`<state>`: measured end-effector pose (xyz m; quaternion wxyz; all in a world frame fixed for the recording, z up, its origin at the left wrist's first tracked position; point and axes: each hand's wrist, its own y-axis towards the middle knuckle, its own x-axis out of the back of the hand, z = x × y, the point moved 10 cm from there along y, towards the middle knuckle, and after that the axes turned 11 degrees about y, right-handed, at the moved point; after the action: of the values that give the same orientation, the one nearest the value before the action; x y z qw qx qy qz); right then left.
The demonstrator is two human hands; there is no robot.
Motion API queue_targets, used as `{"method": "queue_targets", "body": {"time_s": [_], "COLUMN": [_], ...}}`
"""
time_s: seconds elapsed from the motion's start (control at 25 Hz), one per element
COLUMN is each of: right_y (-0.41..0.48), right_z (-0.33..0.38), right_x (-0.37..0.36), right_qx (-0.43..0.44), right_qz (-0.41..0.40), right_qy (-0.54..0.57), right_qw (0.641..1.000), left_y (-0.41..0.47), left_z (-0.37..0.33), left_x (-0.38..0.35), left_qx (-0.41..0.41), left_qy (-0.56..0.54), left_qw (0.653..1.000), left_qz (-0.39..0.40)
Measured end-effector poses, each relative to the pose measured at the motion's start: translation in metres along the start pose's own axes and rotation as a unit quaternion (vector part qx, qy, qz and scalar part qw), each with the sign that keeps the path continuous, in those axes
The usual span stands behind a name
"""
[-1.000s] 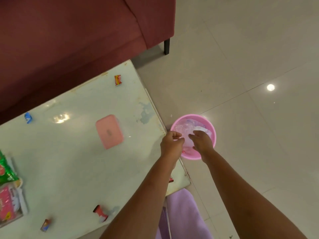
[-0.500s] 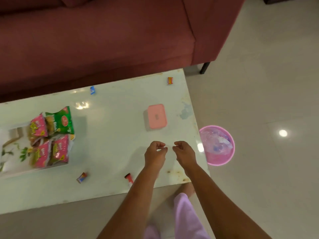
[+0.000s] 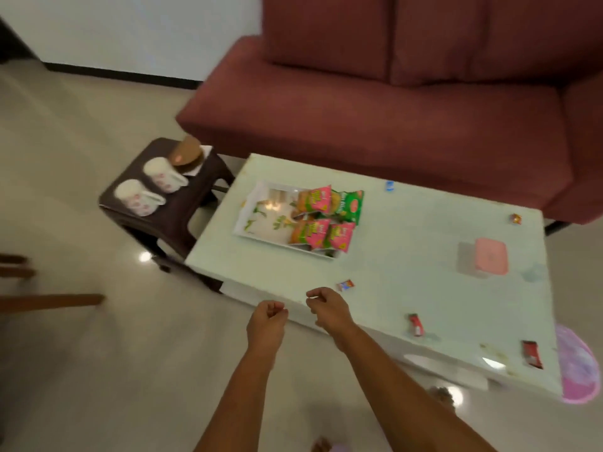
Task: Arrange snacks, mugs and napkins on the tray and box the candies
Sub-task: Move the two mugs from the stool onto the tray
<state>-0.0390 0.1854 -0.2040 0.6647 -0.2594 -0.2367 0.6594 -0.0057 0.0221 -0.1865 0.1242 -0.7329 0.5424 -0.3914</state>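
Note:
A white tray (image 3: 257, 220) lies on the pale table (image 3: 408, 256) and holds several pink and green snack packets (image 3: 321, 216). Wrapped candies lie scattered on the table: one (image 3: 345, 284) near my right hand, one (image 3: 415, 324), one (image 3: 532, 353), one (image 3: 516, 218) and a blue one (image 3: 389, 185). A pink candy box (image 3: 491, 261) sits shut at the right. Two white mugs (image 3: 138, 195) (image 3: 164, 173) and napkins under a brown holder (image 3: 186, 154) stand on a dark stool (image 3: 169, 207). My left hand (image 3: 266, 324) and right hand (image 3: 328, 308) hover loosely curled and empty at the table's near edge.
A maroon sofa (image 3: 391, 109) runs behind the table. A pink bin (image 3: 577, 370) stands on the floor at the table's right end. Wooden furniture legs (image 3: 49, 300) show at the left. Tiled floor surrounds the table.
My view has swung left, from the pink bin to the tray and stool. Both hands have left the bin and moved leftward along the table's near edge, still curled and empty.

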Motion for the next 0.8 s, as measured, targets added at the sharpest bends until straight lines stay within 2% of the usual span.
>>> {"method": "queue_targets", "body": {"time_s": [0.12,0.24,0.52,0.68,0.8], "right_y": [-0.018,-0.012,0.070,0.125,0.158], "right_z": [0.019,0.040,0.077,0.116,0.160], "right_x": [-0.083,-0.135,-0.213,-0.255,-0.293], "right_qx": [0.003,0.007,-0.008,-0.011,0.015], "right_qz": [0.049,0.077,0.095,0.103,0.118], "right_qy": [-0.041,-0.082,-0.111,-0.148,-0.187], "right_qw": [0.998,0.994,0.989,0.983,0.975], "left_y": [0.002,0.011,0.085,0.148,0.197], "left_z": [0.010,0.025,0.021,-0.023,-0.070], "left_x": [0.092,0.146,0.175,0.201,0.233], "left_qx": [-0.002,0.021,0.077,0.083,0.048], "left_qy": [-0.049,-0.098,-0.090,-0.070,-0.065], "left_qw": [0.998,0.992,0.992,0.993,0.995], "left_qz": [-0.044,-0.071,-0.053,-0.045,-0.053]}}
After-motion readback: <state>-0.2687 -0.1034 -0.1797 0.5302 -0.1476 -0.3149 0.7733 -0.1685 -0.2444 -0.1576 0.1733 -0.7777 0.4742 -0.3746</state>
